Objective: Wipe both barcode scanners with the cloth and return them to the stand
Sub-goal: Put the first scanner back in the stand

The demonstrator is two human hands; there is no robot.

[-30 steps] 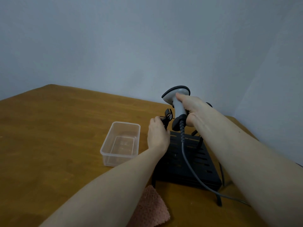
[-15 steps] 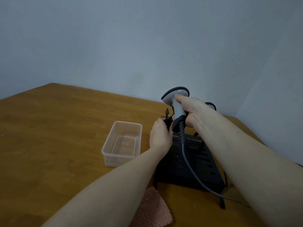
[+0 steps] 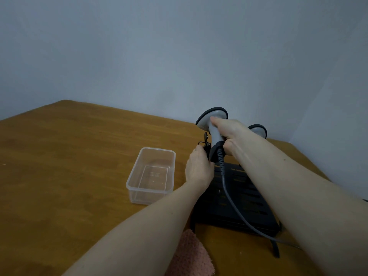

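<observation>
My right hand (image 3: 229, 134) grips the handle of a grey barcode scanner (image 3: 213, 124), held upright over the left holder of the black stand (image 3: 239, 198). Its grey cable (image 3: 231, 200) runs down across the stand. My left hand (image 3: 199, 168) holds the black clip-like holder (image 3: 206, 143) at the stand's far left corner, just beside the scanner's base. A second grey scanner (image 3: 257, 130) peeks out behind my right wrist, mostly hidden. The pink cloth (image 3: 191, 255) lies on the table under my left forearm.
A transparent plastic box (image 3: 151, 176) stands left of the stand on the brown wooden table (image 3: 69, 166). Grey walls close in behind and to the right. The stand's black legs reach toward the table's near right side.
The scanner in my right hand has come down slightly toward the holder. My left hand has stayed on the holder.
</observation>
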